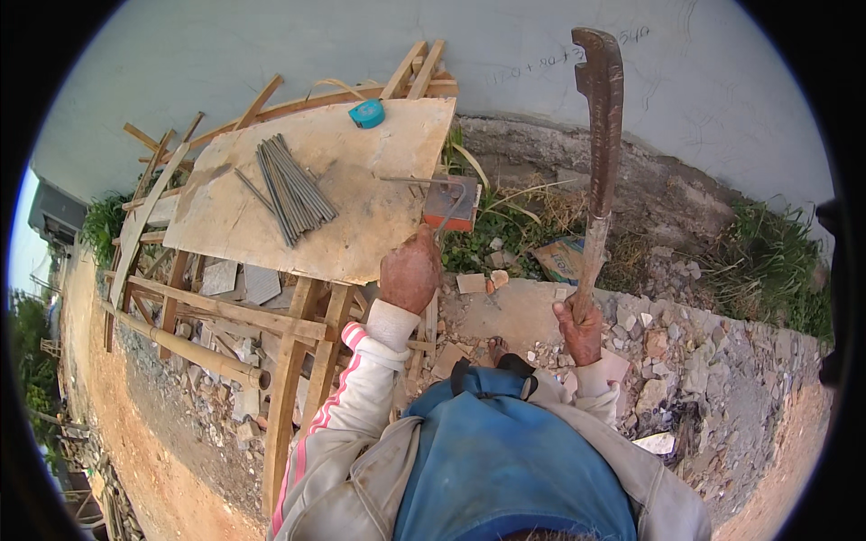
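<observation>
Two bare hands work at a rough outdoor worktop (230,209), a pale board carried on timber legs beside a plastered wall. The left hand (410,270), at the board's near right corner, has its fingers closed, apparently on the lower end of a bent metal rod (408,179), which lies across a block (441,195) with an orange-red side; the exact contact is hidden by the fist. The right hand (579,331) stands well apart from it, fingers clamped around the lower shaft of a long metal tool (604,135), its notched head raised upright against the wall. To the left, a loose bundle of straight metal rods (293,191) lies on the board, with a teal tape measure (366,114) near the far edge. Broken rubble (654,347) covers the ground below. The step in hand looks to be shaping the rod at the block, with the tool clear of it; the next move would seem to call for a steady left grip while the tool's notch is lowered and fitted over the rod.
</observation>
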{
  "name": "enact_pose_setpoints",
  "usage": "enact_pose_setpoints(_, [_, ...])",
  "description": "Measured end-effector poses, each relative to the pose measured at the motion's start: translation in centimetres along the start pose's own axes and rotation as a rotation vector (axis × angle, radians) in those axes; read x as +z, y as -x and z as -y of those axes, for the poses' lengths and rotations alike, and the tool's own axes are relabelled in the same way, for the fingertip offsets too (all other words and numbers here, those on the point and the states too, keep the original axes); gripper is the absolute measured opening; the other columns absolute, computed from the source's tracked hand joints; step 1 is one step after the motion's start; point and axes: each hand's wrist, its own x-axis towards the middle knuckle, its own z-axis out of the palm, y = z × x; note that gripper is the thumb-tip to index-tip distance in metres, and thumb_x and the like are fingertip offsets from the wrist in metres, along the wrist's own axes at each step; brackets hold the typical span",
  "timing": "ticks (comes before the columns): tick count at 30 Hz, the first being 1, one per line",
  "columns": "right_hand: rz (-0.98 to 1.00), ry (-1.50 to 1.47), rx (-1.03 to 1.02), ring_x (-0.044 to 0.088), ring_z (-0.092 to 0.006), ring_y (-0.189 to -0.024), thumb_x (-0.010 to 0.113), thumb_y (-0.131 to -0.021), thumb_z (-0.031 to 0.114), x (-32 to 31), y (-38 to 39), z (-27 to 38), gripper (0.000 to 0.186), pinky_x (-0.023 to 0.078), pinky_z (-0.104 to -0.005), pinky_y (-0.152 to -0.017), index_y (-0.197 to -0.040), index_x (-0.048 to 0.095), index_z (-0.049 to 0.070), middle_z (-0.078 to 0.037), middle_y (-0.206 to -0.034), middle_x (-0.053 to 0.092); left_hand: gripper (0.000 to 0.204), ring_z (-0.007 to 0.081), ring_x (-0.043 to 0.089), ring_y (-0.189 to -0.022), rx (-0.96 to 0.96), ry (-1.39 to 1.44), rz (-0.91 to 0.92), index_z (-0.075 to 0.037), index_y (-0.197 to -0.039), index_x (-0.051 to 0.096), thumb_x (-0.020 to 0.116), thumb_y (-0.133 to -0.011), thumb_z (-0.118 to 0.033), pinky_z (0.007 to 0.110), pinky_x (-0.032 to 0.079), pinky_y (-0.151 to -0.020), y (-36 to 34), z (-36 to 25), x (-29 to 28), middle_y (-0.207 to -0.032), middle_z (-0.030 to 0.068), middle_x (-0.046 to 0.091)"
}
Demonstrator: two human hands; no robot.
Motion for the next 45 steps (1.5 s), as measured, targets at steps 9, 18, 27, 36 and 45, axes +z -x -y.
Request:
enact_pose_setpoints(9, [0.114,-0.133,-0.271,0.055,-0.0119,-0.084,0.071,-0.096,0.025,-0.7,-10.9,6.2,0.026,0.047,-0.0297,-0.075,-0.107,0.066,0.003,-0.003,-0.092,0.060,0.016,0.0243,0.053,-0.056,-0.047,0.339,-0.420,-0.002,-0.109,0.062,0.053,-0.102,-0.014,0.036,0.043,-0.054,0.5,-0.5,-7.4,-0.066,0.0108,0.055])
enact_pose_setpoints(18, [0.517,-0.160,-0.215,0.062,-0.0146,-0.094,0.069,-0.097,0.029,3.0,-17.2,8.6,0.041,0.050,-0.0322,-0.083,-0.126,0.063,0.001,-0.006,-0.095,0.065,0.022,0.0013,0.031,-0.061,-0.231,0.791,-0.136,-0.001,-0.108,0.063,0.052,-0.105,-0.020,0.020,0.026,-0.052,2.7,-1.4,-2.2,-0.070,-0.0083,0.039])
enact_pose_setpoints(27, [0.680,0.058,-0.007,0.046,-0.0093,-0.047,0.068,-0.095,0.022,5.1,-19.1,8.5,0.025,0.038,-0.0276,-0.044,-0.103,0.065,-0.001,0.002,-0.063,0.052,0.022,0.0439,0.066,-0.080,-0.326,-0.008,-0.168,-0.009,-0.113,0.063,0.055,-0.099,-0.023,0.052,0.051,-0.068,1.0,-0.1,1.4,-0.087,0.0233,0.068])
enact_pose_setpoints(36, [0.679,0.057,0.154,0.045,-0.0085,-0.047,0.069,-0.094,0.020,4.6,-19.6,8.6,0.023,0.037,-0.0270,-0.042,-0.099,0.062,-0.002,0.002,-0.061,0.050,0.024,0.0415,0.068,-0.080,-0.395,-0.144,-0.081,-0.012,-0.116,0.063,0.057,-0.096,-0.024,0.052,0.053,-0.069,1.5,-0.1,3.3,-0.088,0.0199,0.069])
enact_pose_setpoints(45, [0.599,-0.034,0.109,0.048,-0.0083,-0.049,0.069,-0.093,0.018,4.9,-17.9,7.3,0.020,0.038,-0.0271,-0.043,-0.091,0.063,-0.001,0.002,-0.061,0.051,0.022,0.0383,0.068,-0.082,-0.312,-0.181,-0.077,-0.011,-0.107,0.061,0.063,-0.093,-0.028,0.050,0.054,-0.067,1.6,1.2,2.2,-0.091,0.0146,0.066])
